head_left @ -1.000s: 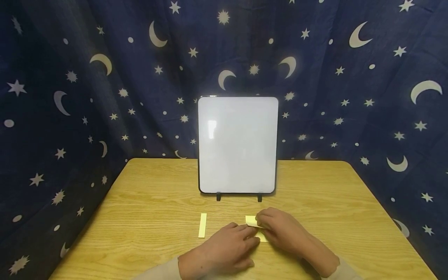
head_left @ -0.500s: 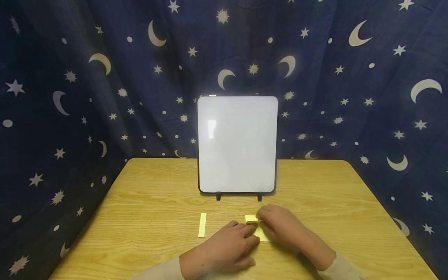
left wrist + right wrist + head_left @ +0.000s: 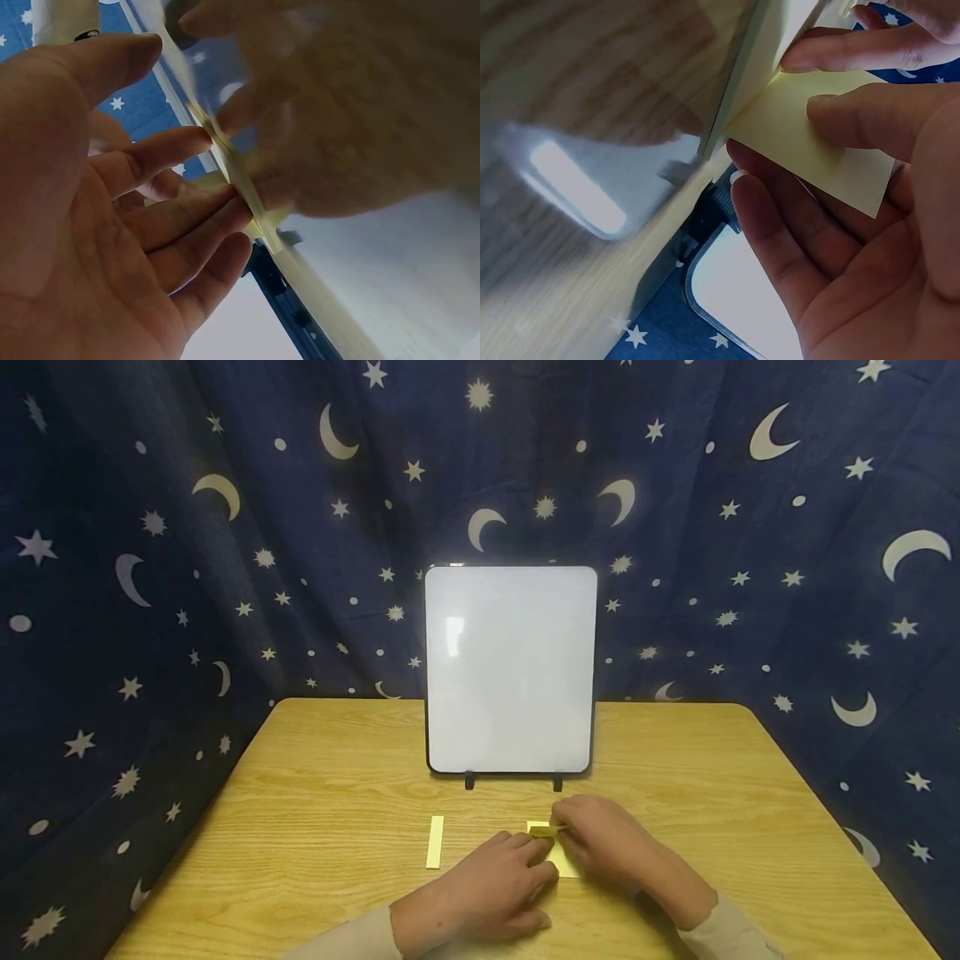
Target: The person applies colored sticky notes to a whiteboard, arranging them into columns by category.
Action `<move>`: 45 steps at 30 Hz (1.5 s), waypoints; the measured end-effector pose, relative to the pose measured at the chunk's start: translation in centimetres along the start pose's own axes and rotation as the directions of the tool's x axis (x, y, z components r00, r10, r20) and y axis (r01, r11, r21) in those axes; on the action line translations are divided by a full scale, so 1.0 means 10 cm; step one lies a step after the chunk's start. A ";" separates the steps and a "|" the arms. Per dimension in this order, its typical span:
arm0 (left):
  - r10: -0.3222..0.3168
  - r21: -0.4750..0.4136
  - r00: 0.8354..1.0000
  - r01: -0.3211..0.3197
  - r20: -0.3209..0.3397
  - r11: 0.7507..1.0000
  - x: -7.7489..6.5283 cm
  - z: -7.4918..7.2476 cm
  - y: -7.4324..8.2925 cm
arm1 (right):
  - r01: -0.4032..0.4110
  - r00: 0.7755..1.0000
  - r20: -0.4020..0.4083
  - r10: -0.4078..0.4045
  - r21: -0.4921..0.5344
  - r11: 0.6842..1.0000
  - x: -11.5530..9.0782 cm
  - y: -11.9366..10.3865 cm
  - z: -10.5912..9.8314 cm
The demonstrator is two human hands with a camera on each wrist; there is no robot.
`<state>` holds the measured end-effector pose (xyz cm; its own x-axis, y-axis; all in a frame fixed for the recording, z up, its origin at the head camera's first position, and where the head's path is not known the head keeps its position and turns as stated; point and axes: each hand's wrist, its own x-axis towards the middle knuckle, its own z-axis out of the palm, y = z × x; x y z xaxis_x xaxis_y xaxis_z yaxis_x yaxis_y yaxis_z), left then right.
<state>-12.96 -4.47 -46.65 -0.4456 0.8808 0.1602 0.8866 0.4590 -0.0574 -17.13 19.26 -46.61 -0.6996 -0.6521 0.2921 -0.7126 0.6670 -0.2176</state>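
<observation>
A pad of yellow sticky notes (image 3: 564,862) lies on the table, partly covered by both hands. My right hand (image 3: 609,847) pinches its top sticky note (image 3: 780,120) between thumb and fingers. In the right wrist view that sheet bends up, its near edge still meeting the pad. The fingertips of my left hand (image 3: 487,885) press on the pad's left side, fingers mostly extended. A narrow yellow strip (image 3: 435,842), perhaps another pad seen edge-on or a thin stack, lies left of the hands and touches neither.
Behind the hands a whiteboard (image 3: 510,668) stands upright on small black feet (image 3: 557,782). It rests on the wooden table (image 3: 337,777). A dark blue curtain (image 3: 675,552) with moons and stars hangs behind and along both sides.
The pinched sheet has lifted and curled farther up and away from me, baring more of the pad beneath. My right hand has shifted slightly away; the left has barely moved.
</observation>
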 end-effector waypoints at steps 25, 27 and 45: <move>-0.010 0.002 1.000 0.010 0.024 1.000 0.00 0.00 0.01 | -0.099 0.993 0.067 0.096 0.044 0.994 0.10 0.08 -0.08; -0.010 -0.003 1.000 0.010 0.027 1.000 0.00 0.00 0.01 | -0.103 0.993 0.062 0.100 0.047 0.994 0.11 0.09 -0.08; 0.002 -0.043 1.000 -0.002 0.012 0.999 0.00 -0.02 -0.01 | -0.092 0.995 0.033 0.091 0.034 0.995 0.17 0.13 -0.13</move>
<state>-12.99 -4.53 -46.44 -0.4452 0.8831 0.1481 0.8918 0.4522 -0.0152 -19.14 19.45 -45.16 -0.7627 -0.6004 0.2405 -0.6468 0.7115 -0.2746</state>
